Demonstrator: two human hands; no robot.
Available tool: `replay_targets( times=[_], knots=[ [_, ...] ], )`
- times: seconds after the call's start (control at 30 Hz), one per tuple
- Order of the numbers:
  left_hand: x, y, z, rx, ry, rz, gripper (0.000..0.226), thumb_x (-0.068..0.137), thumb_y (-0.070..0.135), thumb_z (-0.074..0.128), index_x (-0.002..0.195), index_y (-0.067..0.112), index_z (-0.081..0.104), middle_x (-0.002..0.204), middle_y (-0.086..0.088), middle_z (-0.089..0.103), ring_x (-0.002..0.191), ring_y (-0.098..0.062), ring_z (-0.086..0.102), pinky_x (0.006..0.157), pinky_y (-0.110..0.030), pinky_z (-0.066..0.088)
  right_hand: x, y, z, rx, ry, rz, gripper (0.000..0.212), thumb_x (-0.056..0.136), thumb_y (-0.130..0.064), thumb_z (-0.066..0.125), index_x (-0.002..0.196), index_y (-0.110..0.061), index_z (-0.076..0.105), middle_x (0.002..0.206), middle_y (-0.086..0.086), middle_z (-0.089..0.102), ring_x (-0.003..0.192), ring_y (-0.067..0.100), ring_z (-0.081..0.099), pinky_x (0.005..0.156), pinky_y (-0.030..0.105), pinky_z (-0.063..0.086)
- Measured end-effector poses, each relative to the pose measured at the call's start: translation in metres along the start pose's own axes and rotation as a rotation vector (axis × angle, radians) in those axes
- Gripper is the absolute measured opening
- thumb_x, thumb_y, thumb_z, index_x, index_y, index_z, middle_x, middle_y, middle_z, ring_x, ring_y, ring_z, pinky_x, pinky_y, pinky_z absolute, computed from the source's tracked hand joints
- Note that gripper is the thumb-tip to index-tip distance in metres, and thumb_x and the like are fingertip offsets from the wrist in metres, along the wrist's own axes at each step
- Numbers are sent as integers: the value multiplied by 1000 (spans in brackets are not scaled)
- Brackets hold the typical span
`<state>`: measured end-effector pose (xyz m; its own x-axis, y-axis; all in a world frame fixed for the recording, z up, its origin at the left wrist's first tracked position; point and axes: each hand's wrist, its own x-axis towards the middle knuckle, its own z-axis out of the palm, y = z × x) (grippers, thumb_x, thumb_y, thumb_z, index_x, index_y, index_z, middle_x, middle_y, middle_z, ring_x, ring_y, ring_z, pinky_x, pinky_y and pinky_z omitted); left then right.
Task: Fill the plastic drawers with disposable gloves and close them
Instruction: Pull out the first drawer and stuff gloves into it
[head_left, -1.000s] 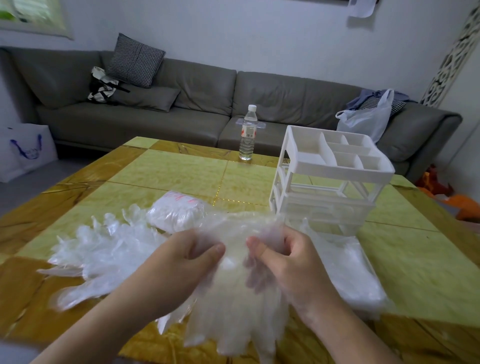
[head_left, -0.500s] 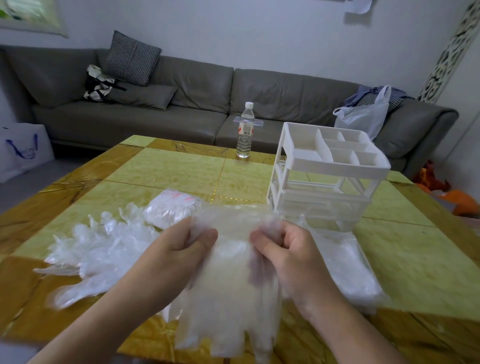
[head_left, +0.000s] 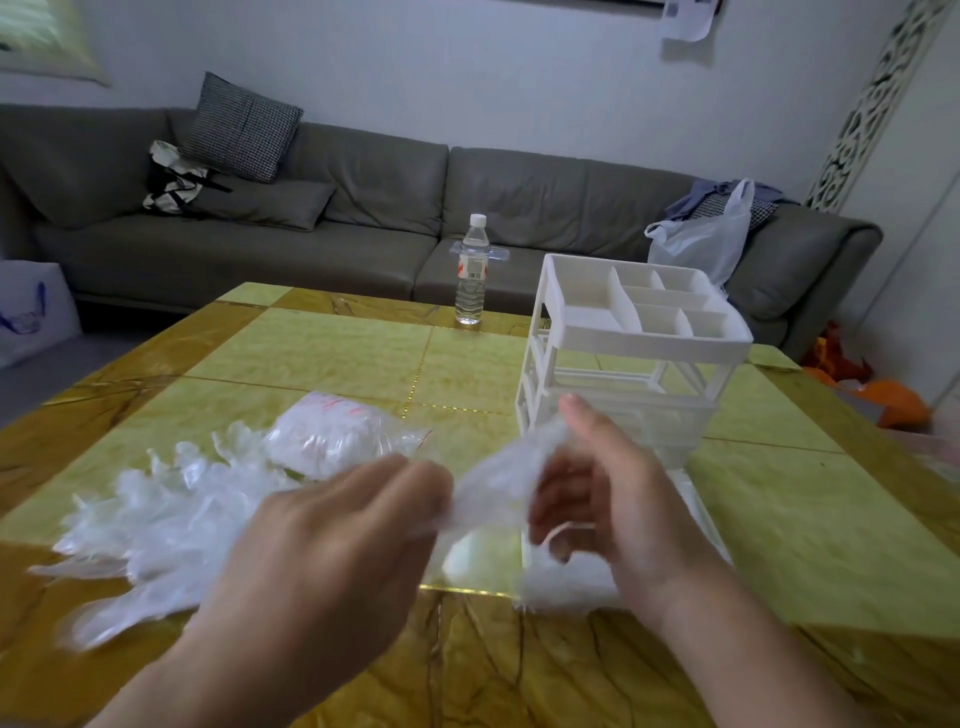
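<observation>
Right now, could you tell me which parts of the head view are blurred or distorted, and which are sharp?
In the head view, motion blur smears both the left hand and the right hand, and the glove stretched between them; the water bottle and drawer unit are fairly sharp; wide-angle distortion bends the sofa and the table edges; a soft glare patch sits on the tabletop between the hands.

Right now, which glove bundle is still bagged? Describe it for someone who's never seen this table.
On the yellow-green table, look left of the white drawer unit, behind the loose gloves. The bagged bundle is a rounded white lump in clear wrap. Only it carries red print.
</observation>
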<state>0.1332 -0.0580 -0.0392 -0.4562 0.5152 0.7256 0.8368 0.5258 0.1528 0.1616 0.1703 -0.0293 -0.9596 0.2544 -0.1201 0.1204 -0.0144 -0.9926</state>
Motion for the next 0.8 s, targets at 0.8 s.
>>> replay_targets(
  times=[0.8],
  knots=[
    [3,69,67,-159,-223,179,10,95,30,63,89,26,71,80,12,57,68,-6,57,53,-22,48,32,39,-136,-533,344,-85,27,99,-16,73,74,-10,67,55,-4,66,50,12,65,51,31,51]
  ],
)
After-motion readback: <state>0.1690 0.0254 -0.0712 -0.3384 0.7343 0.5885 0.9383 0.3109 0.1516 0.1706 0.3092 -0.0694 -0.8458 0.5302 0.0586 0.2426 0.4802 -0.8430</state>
